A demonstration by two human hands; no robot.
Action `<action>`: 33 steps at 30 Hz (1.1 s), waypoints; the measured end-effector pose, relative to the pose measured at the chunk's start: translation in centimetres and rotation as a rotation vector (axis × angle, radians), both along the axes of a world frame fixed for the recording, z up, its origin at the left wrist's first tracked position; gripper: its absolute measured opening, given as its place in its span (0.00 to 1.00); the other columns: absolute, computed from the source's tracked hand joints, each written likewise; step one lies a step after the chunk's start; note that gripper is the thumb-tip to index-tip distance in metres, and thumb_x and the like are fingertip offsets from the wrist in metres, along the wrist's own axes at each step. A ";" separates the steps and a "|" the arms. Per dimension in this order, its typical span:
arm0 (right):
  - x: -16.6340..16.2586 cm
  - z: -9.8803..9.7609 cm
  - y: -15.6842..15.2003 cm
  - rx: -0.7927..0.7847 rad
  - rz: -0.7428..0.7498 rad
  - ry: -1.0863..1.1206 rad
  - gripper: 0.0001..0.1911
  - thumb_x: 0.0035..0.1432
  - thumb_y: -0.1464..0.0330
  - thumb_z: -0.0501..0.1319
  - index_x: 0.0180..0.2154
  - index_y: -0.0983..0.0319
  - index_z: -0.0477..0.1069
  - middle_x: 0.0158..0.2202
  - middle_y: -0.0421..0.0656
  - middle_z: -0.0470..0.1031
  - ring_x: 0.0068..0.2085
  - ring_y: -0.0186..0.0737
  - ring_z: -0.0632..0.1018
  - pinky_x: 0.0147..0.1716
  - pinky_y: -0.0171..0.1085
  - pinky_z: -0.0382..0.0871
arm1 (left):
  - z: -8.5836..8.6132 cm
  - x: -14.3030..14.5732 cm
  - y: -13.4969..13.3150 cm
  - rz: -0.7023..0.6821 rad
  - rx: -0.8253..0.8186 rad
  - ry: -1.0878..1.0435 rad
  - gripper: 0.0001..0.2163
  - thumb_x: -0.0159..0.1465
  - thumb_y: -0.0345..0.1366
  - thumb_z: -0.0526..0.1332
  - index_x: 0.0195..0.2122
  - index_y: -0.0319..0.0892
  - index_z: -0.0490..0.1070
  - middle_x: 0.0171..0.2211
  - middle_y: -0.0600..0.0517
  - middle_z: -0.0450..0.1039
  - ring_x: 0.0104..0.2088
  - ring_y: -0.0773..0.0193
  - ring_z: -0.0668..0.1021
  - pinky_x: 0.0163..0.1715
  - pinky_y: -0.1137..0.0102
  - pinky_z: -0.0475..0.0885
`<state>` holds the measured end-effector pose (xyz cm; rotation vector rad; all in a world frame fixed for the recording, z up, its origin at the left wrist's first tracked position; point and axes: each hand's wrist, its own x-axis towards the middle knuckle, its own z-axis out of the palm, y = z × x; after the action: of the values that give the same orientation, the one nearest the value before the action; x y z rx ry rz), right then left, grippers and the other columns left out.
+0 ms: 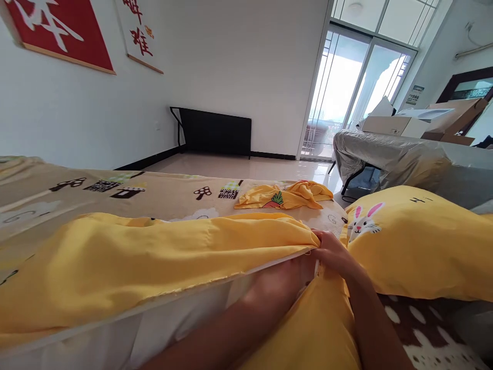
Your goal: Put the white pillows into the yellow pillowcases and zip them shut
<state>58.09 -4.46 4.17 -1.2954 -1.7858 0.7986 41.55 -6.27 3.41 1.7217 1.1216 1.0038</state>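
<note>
- two hands (330, 253)
- one yellow cover (162, 257)
- one rabbit-print yellow pillow (419, 241)
- one heap of yellow cloth (285, 197)
- two wall hangings (87, 43)
- one black panel (215, 132)
- at least two boxes (389, 126)
- one patterned bedsheet (169, 198)

Facing forward and down from head height, close over the yellow fabric cover (154, 257) at lower left, out to the sliding glass door (341, 77) at upper right, apparently tilted sideways.

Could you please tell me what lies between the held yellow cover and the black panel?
In the head view, between the cover, gripped by the right hand, and the panel lie the sheet, crumpled cloth on it, then floor.
</note>
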 end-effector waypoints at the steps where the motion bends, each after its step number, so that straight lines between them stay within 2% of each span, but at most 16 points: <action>1: -0.1 0.0 0.0 0.006 0.004 -0.008 0.07 0.43 0.71 0.60 0.27 0.63 0.75 0.31 0.40 0.76 0.33 0.40 0.73 0.33 0.33 0.67 | 0.4 -0.3 -1.1 -0.078 0.079 0.092 0.21 0.66 0.41 0.49 0.45 0.28 0.73 0.42 0.39 0.74 0.45 0.52 0.75 0.52 0.59 0.67; 2: -0.2 0.0 0.0 0.009 0.011 -0.012 0.07 0.43 0.71 0.60 0.28 0.63 0.75 0.32 0.40 0.76 0.34 0.41 0.73 0.34 0.34 0.67 | 0.9 -0.6 -2.2 -0.186 0.214 0.220 0.19 0.64 0.37 0.51 0.42 0.28 0.75 0.40 0.36 0.75 0.44 0.48 0.76 0.50 0.57 0.68; 4: -0.4 0.0 -0.1 0.016 0.013 -0.017 0.07 0.43 0.71 0.61 0.29 0.63 0.75 0.32 0.40 0.76 0.34 0.41 0.74 0.34 0.34 0.67 | 2.0 -1.2 -3.8 -0.379 0.601 0.498 0.15 0.63 0.32 0.51 0.41 0.31 0.75 0.40 0.34 0.76 0.43 0.44 0.77 0.46 0.54 0.69; 6: -0.5 0.0 -0.2 0.037 0.010 -0.030 0.07 0.44 0.71 0.60 0.29 0.63 0.74 0.32 0.40 0.75 0.34 0.40 0.73 0.34 0.34 0.67 | 2.7 -1.6 -3.9 -0.389 0.948 0.688 0.17 0.65 0.29 0.45 0.47 0.35 0.72 0.47 0.36 0.74 0.48 0.47 0.75 0.46 0.55 0.69; 7: -0.5 -0.1 -0.2 0.053 0.011 -0.033 0.07 0.45 0.72 0.60 0.29 0.63 0.74 0.31 0.40 0.75 0.34 0.40 0.73 0.35 0.34 0.67 | 2.9 -1.6 -3.4 -0.326 1.026 0.722 0.18 0.66 0.29 0.44 0.51 0.36 0.69 0.51 0.37 0.71 0.52 0.48 0.73 0.48 0.55 0.67; 10: -0.4 -0.2 -0.3 0.071 -0.007 -0.028 0.07 0.44 0.71 0.63 0.30 0.63 0.74 0.31 0.40 0.74 0.34 0.39 0.73 0.35 0.34 0.67 | 2.1 -1.6 -0.2 -0.163 1.022 0.797 0.18 0.66 0.29 0.46 0.54 0.34 0.65 0.57 0.38 0.65 0.57 0.49 0.67 0.53 0.55 0.63; 13: 0.3 -0.4 -0.4 0.026 0.001 -0.028 0.13 0.40 0.64 0.69 0.28 0.63 0.74 0.31 0.39 0.72 0.32 0.37 0.71 0.30 0.32 0.66 | 0.9 -1.6 2.6 -0.096 0.946 0.847 0.12 0.65 0.29 0.50 0.43 0.35 0.71 0.50 0.40 0.71 0.53 0.50 0.71 0.51 0.57 0.64; 15: 1.1 -0.7 -0.2 -0.048 0.071 0.060 0.18 0.40 0.57 0.70 0.30 0.64 0.75 0.31 0.40 0.73 0.32 0.38 0.72 0.30 0.33 0.66 | 0.5 -1.7 3.0 -0.071 0.968 0.800 0.08 0.63 0.29 0.52 0.36 0.37 0.72 0.47 0.41 0.72 0.50 0.51 0.72 0.51 0.58 0.64; 17: 2.2 -1.1 0.2 -0.133 0.091 0.256 0.22 0.46 0.51 0.66 0.34 0.63 0.76 0.32 0.42 0.75 0.34 0.40 0.74 0.32 0.35 0.68 | 0.7 -1.9 2.5 -0.133 1.068 0.704 0.07 0.61 0.28 0.54 0.32 0.38 0.71 0.48 0.41 0.71 0.52 0.52 0.71 0.53 0.59 0.62; 19: 3.3 -1.8 0.9 -0.168 0.007 0.470 0.24 0.49 0.48 0.61 0.33 0.63 0.77 0.31 0.44 0.77 0.34 0.41 0.75 0.34 0.37 0.69 | 1.0 -2.0 1.6 -0.248 1.145 0.633 0.07 0.61 0.30 0.54 0.30 0.38 0.71 0.47 0.43 0.73 0.53 0.54 0.71 0.53 0.61 0.62; 21: 4.3 -2.7 2.0 -0.156 -0.107 0.640 0.24 0.49 0.47 0.61 0.29 0.62 0.78 0.29 0.45 0.78 0.32 0.40 0.76 0.34 0.37 0.69 | 1.3 -2.1 0.8 -0.350 1.147 0.629 0.07 0.61 0.31 0.54 0.27 0.39 0.69 0.38 0.46 0.76 0.45 0.58 0.75 0.47 0.64 0.66; 23: 5.1 -3.7 3.1 -0.141 -0.173 0.756 0.21 0.47 0.50 0.64 0.29 0.61 0.78 0.31 0.45 0.79 0.33 0.39 0.77 0.34 0.36 0.70 | 1.4 -2.2 0.2 -0.385 1.131 0.653 0.08 0.60 0.33 0.55 0.24 0.40 0.67 0.27 0.50 0.74 0.32 0.62 0.76 0.38 0.67 0.68; 25: 5.8 -4.6 4.0 -0.100 -0.234 0.821 0.17 0.44 0.54 0.68 0.30 0.60 0.79 0.32 0.44 0.79 0.34 0.39 0.77 0.34 0.36 0.70 | 1.5 -2.4 -0.3 -0.399 1.159 0.658 0.10 0.60 0.34 0.55 0.22 0.41 0.65 0.21 0.52 0.70 0.24 0.65 0.73 0.32 0.67 0.67; 27: 6.3 -5.4 4.8 -0.037 -0.292 0.853 0.15 0.38 0.59 0.72 0.29 0.61 0.79 0.30 0.42 0.79 0.33 0.39 0.77 0.33 0.36 0.70 | 1.8 -2.7 -0.9 -0.407 1.222 0.637 0.10 0.59 0.35 0.55 0.20 0.42 0.63 0.19 0.53 0.68 0.20 0.67 0.69 0.27 0.67 0.64; 30: 6.5 -6.0 5.4 0.033 -0.332 0.892 0.15 0.32 0.63 0.74 0.26 0.61 0.78 0.27 0.42 0.79 0.31 0.40 0.77 0.32 0.36 0.70 | 2.8 -3.3 -2.4 -0.440 1.309 0.625 0.09 0.56 0.35 0.57 0.20 0.42 0.62 0.18 0.54 0.65 0.19 0.67 0.66 0.24 0.67 0.61; 33: 5.9 -5.4 5.1 0.074 -0.326 0.929 0.14 0.32 0.64 0.74 0.26 0.61 0.77 0.27 0.41 0.79 0.31 0.38 0.77 0.31 0.36 0.71 | 4.2 -3.7 -4.4 -0.470 1.360 0.702 0.09 0.54 0.33 0.61 0.20 0.42 0.62 0.18 0.55 0.65 0.18 0.67 0.65 0.23 0.67 0.60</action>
<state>63.97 0.65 -1.23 -0.8940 -0.8325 0.9232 37.88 -10.65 7.63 3.3961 0.1913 0.8849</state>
